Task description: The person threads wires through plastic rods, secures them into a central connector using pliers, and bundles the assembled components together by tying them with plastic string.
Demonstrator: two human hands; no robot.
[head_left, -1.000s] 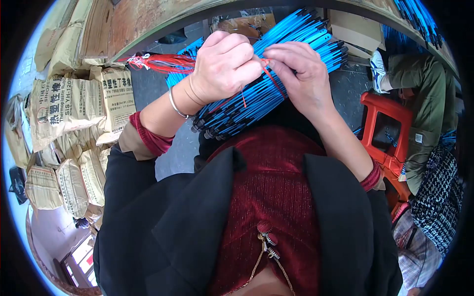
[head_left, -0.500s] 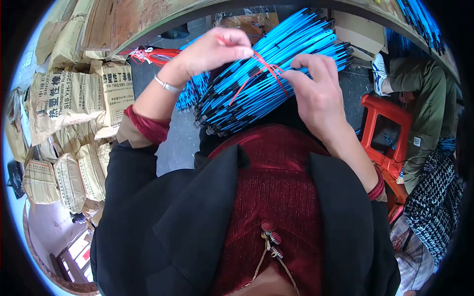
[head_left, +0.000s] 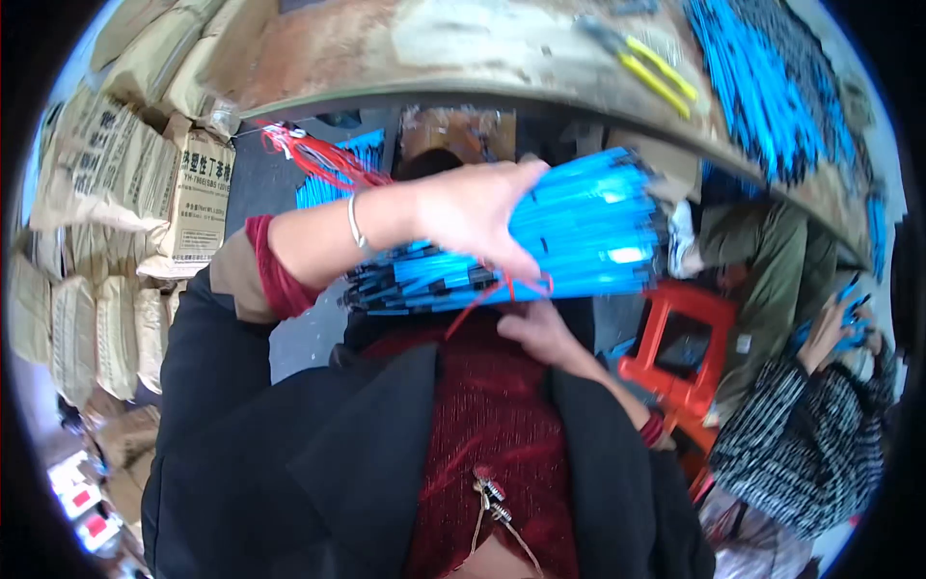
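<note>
A thick bundle of blue strips with black ends (head_left: 588, 227) lies across my lap, slightly blurred. Round its middle runs a red tie (head_left: 511, 287) with a loop and a loose end. My left hand (head_left: 482, 214) is spread over the top of the bundle, thumb near the tie, gripping it from above. Below the bundle's near side, my right hand (head_left: 540, 330) supports it, with most of its fingers hidden underneath.
Yellow-handled pliers (head_left: 661, 77) and more blue strips (head_left: 762, 92) lie on the worktable (head_left: 463, 43). Red ties (head_left: 323, 154) hang at the left, near stacked paper sacks (head_left: 106, 183). A red stool (head_left: 680, 343) stands beside a co-worker (head_left: 810, 434) holding blue pieces.
My hands have left the tie's ends and now grasp the bundle, which has turned more level. The view has shifted, showing more of the tabletop and the co-worker's hands.
</note>
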